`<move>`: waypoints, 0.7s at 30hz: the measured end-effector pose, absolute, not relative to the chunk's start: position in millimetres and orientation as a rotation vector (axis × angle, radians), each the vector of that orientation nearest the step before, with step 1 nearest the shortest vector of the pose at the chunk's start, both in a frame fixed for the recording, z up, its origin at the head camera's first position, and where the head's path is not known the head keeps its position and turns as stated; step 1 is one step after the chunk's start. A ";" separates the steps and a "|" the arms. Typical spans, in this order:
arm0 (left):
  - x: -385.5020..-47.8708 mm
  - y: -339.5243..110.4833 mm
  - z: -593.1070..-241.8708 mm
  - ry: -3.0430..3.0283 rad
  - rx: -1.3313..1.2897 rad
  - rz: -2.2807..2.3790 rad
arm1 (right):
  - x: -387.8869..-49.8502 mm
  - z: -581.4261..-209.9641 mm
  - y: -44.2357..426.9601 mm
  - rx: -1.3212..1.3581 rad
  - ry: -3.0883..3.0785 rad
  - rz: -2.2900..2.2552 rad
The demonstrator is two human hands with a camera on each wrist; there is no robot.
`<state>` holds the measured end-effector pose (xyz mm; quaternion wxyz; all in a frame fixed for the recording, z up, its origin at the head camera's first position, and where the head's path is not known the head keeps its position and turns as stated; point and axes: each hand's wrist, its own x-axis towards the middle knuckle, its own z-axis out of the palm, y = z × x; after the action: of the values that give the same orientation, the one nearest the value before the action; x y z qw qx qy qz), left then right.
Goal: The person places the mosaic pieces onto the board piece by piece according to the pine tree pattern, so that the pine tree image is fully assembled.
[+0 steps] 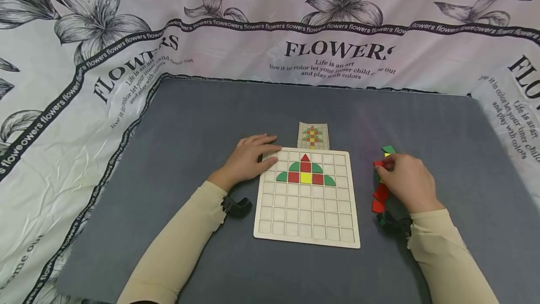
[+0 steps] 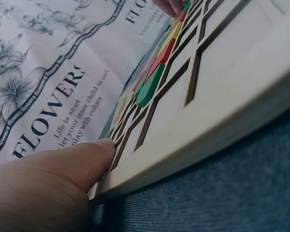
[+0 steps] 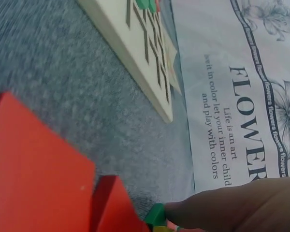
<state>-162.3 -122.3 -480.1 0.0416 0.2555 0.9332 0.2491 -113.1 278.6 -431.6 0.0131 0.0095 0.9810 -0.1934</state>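
A pale wooden grid board (image 1: 307,210) lies on the grey table. Set in its upper cells are a red triangle (image 1: 305,158), red squares (image 1: 293,177), a yellow square (image 1: 305,178) and green quarter-round pieces (image 1: 281,177). My left hand (image 1: 253,156) rests at the board's upper left corner, fingers extended, thumb (image 2: 99,154) on its edge. Right of the board, my right hand (image 1: 409,182) reaches with bent fingers into a row of loose tiles (image 1: 381,193). Its digit touches a green tile (image 3: 155,214); whether it pinches one is hidden.
A small pattern card (image 1: 313,136) pokes out behind the board's top edge. More loose pieces, such as a green one (image 1: 388,149), lie beyond my right fingers. A white flower-printed cloth (image 1: 236,55) surrounds the grey tabletop (image 1: 219,102).
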 end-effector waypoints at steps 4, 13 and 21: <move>-163.3 -121.8 -479.7 2.855 0.783 0.756 | -114.3 -430.9 279.7 0.013 3.023 -0.616; -162.4 -121.5 -479.4 2.851 0.775 0.762 | -115.6 -428.5 276.2 -0.032 2.994 -0.690; -161.8 -121.5 -476.6 2.844 0.770 0.774 | -118.7 -425.9 264.1 -0.124 3.026 -0.704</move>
<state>-161.8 -121.5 -476.6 0.0476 0.2524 0.9325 0.2537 -118.7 264.1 -425.9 0.0160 -0.0398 0.9731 -0.2264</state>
